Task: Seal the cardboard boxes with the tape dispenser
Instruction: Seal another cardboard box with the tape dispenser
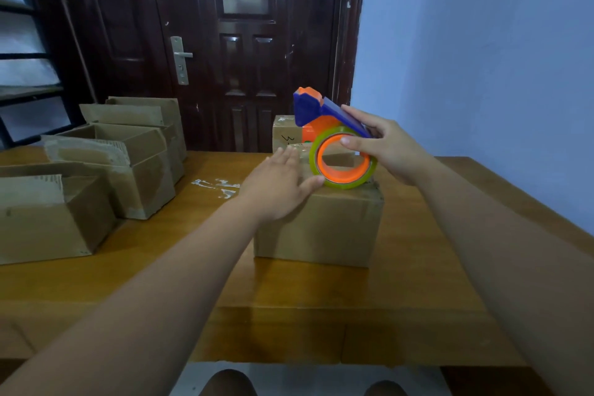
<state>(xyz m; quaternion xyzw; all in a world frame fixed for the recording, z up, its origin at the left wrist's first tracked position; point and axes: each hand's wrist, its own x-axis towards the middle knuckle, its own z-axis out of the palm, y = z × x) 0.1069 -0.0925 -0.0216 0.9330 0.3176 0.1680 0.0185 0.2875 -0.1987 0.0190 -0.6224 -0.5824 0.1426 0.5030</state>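
Dispenser (321, 127) is resting on the box (318, 228) top, right hand (389, 151) gripping it, flat left hand (276, 186) just left, seemingly touching

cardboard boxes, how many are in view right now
6. Closed centre box; a taped box right behind it; four open boxes lined up at left. They overlap, so more may be hidden.

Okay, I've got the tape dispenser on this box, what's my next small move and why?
Probably draw the tape dispenser across the box top while the left hand presses it flat: the right hand grips the dispenser, and its roll rests on the top near the front edge.
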